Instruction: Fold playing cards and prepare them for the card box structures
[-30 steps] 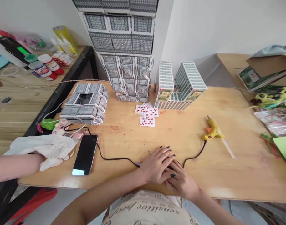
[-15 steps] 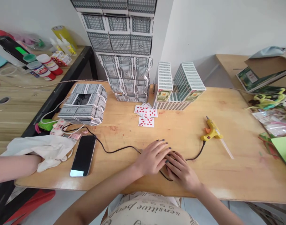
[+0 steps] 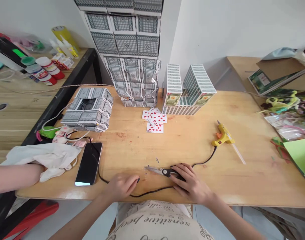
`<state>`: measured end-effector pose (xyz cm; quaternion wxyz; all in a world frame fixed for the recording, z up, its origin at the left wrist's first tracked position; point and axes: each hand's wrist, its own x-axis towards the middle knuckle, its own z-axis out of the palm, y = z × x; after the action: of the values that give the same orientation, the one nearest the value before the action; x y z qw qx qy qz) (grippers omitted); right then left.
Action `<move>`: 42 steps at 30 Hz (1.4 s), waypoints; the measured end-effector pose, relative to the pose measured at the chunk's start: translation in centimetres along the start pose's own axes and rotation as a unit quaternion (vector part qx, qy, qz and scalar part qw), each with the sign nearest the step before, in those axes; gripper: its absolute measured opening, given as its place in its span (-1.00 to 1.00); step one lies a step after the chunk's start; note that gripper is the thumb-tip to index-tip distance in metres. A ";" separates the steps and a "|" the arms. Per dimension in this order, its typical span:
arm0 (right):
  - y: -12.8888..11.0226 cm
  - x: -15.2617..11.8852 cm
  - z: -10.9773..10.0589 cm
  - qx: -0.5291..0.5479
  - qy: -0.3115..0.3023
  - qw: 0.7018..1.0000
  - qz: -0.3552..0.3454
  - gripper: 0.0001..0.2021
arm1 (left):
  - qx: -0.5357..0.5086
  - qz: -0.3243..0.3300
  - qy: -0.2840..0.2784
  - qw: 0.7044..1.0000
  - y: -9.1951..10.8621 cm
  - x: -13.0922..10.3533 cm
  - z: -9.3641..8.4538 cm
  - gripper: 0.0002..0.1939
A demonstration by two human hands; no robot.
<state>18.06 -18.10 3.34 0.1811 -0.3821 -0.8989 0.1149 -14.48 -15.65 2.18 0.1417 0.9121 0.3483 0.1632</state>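
My left hand is closed near the table's front edge, with the black cord running into and out of the fist. Under my right hand lies a pair of scissors, the fingers curled over its black handles and the blades pointing left. Small dark scraps are scattered by the blades. The cord also passes close to my right hand and leads to a yellow glue gun, a clear glue stick in its back. Several playing cards lie face up beyond the scissors.
A tall tower of folded cards stands behind, beside a green-and-white card structure. At left are a square card frame, a phone and another person's arm by a white cloth. Craft materials fill the right side.
My left hand has moved left, away from my right hand, and pulled the cord with it, now across the phone. The scissors and scraps have come into sight.
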 end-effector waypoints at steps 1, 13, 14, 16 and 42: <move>-0.3 -0.1 0.0 0.005 0.000 1.000 -0.011 -0.73 | 0.008 0.037 -0.012 0.999 0.2 0.0 -0.1 -0.81; -0.1 -0.6 0.4 0.052 0.000 0.998 -0.028 -0.85 | -0.071 0.356 -0.070 0.929 4.6 9.3 3.8 -0.64; -0.1 -0.7 0.4 0.057 0.002 0.998 -0.024 -0.85 | -0.082 0.355 -0.068 0.929 4.9 9.5 4.4 -0.61; -0.1 -1.0 0.5 0.063 0.001 0.998 -0.018 -0.81 | -0.102 0.341 -0.067 0.932 5.3 9.4 5.1 -0.58; -1.1 -0.2 0.6 0.028 0.034 0.999 0.013 -0.86 | -0.065 0.151 -0.079 0.983 6.8 10.0 5.2 -0.41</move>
<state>17.30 -19.03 3.13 0.2209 -0.3918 -0.8837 0.1297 -1.31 -14.49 1.98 0.2009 0.9532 0.1827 0.1327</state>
